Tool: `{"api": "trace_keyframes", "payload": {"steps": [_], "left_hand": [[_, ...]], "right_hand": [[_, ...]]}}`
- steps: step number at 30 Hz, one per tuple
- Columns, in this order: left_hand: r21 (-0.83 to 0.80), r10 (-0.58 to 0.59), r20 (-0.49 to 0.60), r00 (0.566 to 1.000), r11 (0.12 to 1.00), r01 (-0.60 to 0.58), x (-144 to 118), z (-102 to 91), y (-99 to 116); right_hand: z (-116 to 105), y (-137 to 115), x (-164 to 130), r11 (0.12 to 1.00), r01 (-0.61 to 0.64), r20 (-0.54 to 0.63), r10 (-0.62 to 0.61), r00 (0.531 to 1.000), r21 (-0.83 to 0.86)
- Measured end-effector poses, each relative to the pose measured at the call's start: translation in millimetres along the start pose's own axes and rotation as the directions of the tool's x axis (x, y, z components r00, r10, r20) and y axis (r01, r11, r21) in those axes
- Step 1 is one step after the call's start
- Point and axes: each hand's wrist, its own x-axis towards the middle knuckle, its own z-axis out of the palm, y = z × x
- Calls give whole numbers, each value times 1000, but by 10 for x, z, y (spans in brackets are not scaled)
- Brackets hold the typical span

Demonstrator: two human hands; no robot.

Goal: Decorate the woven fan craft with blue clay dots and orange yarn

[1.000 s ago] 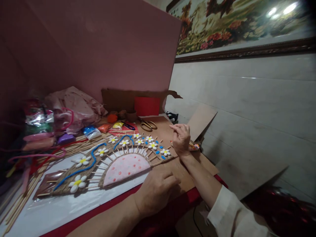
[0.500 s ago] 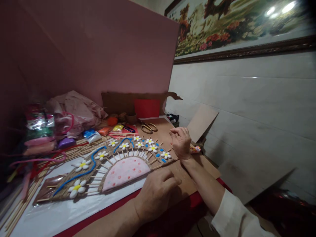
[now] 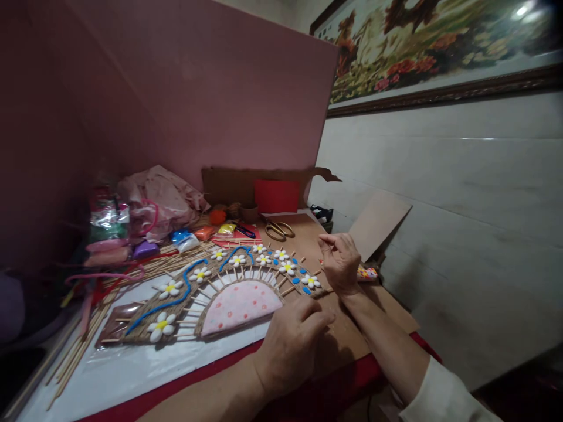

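A fan-shaped craft piece (image 3: 176,302) of twine-wrapped sticks lies on the table, with white clay flowers, blue clay lines and blue dots on its arch. A pink half-round fabric panel (image 3: 241,305) with red spots fills its inner curve. My left hand (image 3: 292,343) is curled closed just in front of the piece's right end; its fingertips face away from the camera. Raised above the cardboard, my right hand (image 3: 341,264) pinches thumb and fingers together beside the arch's right end. Whatever either hand holds is hidden or too small to make out.
Gold-handled scissors (image 3: 279,230) lie behind the piece. Bagged colored clay (image 3: 185,240) and thin wooden sticks (image 3: 83,346) spread to the left. Brown cardboard (image 3: 352,340) covers the right side. A cardboard sheet (image 3: 380,223) leans on the tiled wall.
The whole scene has shifted right in view as the camera turned. Both hands keep nearly the same closed poses, and the craft piece looks the same.
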Motion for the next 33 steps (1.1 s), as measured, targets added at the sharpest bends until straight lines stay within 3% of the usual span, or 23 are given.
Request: {"api": "trace_keyframes", "payload": {"steps": [8, 16, 24, 28, 33], "left_hand": [[-8, -81, -76, 994, 997, 80, 18, -17, 18], [-14, 4, -54, 999, 1000, -5, 17, -19, 13], [2, -60, -159, 985, 998, 61, 136, -104, 91], [-9, -61, -100, 993, 998, 60, 237, -205, 116], [30, 44, -63, 997, 999, -42, 355, -269, 137]], "right_hand": [[1, -35, -10, 998, 65, -15, -65, 998, 17], [-1, -49, -21, 998, 58, -14, -58, 998, 24], [10, -22, -22, 996, 90, -22, -90, 996, 2], [19, -3, -17, 994, 107, -7, -107, 994, -19], [19, 11, -23, 989, 143, -24, -143, 989, -30]]}}
